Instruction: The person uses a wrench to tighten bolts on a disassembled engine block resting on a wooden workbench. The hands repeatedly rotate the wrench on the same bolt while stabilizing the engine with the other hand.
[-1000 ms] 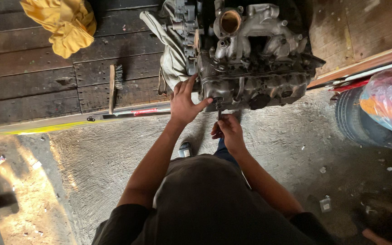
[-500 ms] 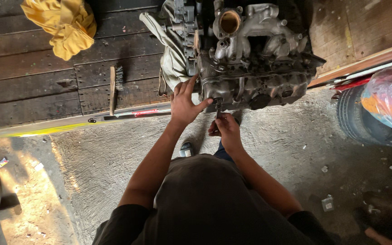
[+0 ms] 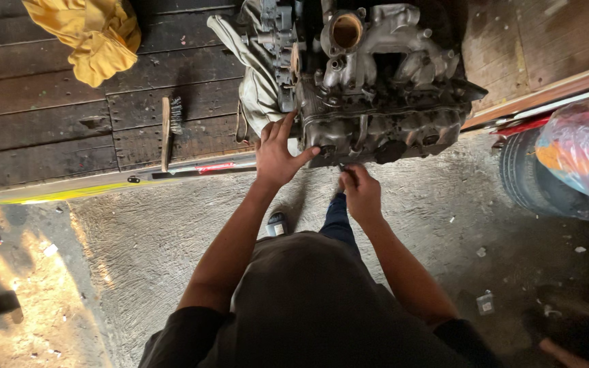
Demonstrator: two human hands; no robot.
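A yellow cloth [image 3: 86,37] lies at the far left of the dark wooden platform [image 3: 42,116], with a wire brush [image 3: 170,129] to its right near the edge. Next, the left hand [image 3: 277,153] is spread flat, fingers apart, against the near face of the grey engine block [image 3: 376,95] on the platform's edge. The right hand [image 3: 360,191] is pinched on something small at the block's lower edge; I cannot tell what, and a tyre [image 3: 547,184] stands at far right.

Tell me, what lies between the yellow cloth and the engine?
In the head view, a wire brush with a wooden handle lies on the dark planks between the yellow cloth and the engine.
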